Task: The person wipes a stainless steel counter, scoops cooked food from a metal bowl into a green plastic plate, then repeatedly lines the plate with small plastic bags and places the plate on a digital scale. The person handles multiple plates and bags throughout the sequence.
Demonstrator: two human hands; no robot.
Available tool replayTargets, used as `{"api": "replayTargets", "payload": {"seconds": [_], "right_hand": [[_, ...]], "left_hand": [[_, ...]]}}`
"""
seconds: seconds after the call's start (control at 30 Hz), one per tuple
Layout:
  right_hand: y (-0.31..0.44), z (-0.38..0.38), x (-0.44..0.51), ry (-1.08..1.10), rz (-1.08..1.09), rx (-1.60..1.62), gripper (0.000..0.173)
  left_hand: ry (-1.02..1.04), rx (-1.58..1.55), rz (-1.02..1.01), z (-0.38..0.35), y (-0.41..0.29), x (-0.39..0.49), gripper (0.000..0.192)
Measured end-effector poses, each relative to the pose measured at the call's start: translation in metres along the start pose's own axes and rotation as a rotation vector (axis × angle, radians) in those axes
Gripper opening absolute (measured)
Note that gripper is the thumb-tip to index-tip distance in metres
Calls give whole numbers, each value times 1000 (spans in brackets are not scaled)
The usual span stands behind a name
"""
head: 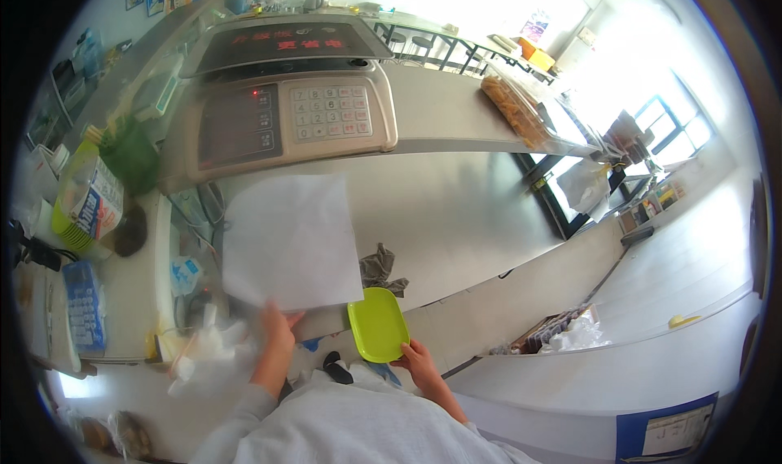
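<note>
My right hand (pixel 418 363) grips the near edge of a lime-green plastic plate (pixel 379 326), held in front of my body at the counter's near edge. To its left, my left hand (pixel 280 326) is at the near edge of a large white sheet (pixel 293 241); its fingers are partly hidden and blurred, so its hold is unclear. The sheet reaches from just below the price scale (pixel 287 119) to the hand. A crumpled grey-brown cloth (pixel 382 268) lies on the steel counter (pixel 440 219) between the sheet and the plate.
At the left are a green container with sticks (pixel 129 155), stacked lime-green containers (pixel 73 219) and a blue calculator (pixel 84 305). Plastic bags (pixel 211 348) hang or lie near my left forearm. A clear-covered box of brown food (pixel 516 112) stands at the upper right.
</note>
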State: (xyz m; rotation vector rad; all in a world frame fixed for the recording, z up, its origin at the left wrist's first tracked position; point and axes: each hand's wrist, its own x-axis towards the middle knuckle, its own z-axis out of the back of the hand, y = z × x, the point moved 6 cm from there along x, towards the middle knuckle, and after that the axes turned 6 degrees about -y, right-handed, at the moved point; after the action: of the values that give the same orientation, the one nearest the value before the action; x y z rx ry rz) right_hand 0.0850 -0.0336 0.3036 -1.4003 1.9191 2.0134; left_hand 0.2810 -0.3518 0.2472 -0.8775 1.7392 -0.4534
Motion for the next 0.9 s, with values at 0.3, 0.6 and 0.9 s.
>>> {"api": "replayTargets", "payload": {"seconds": [0.3, 0.6, 0.9], "right_hand": [[29, 15, 24, 36, 65, -51, 32], [54, 51, 21, -26, 16, -68, 31], [67, 86, 47, -11, 1, -71, 27]], "left_hand": [[-65, -8, -56, -45, -12, 38, 45], [-39, -74, -109, -124, -17, 82, 43], [-40, -97, -162, -183, -45, 132, 46]]}}
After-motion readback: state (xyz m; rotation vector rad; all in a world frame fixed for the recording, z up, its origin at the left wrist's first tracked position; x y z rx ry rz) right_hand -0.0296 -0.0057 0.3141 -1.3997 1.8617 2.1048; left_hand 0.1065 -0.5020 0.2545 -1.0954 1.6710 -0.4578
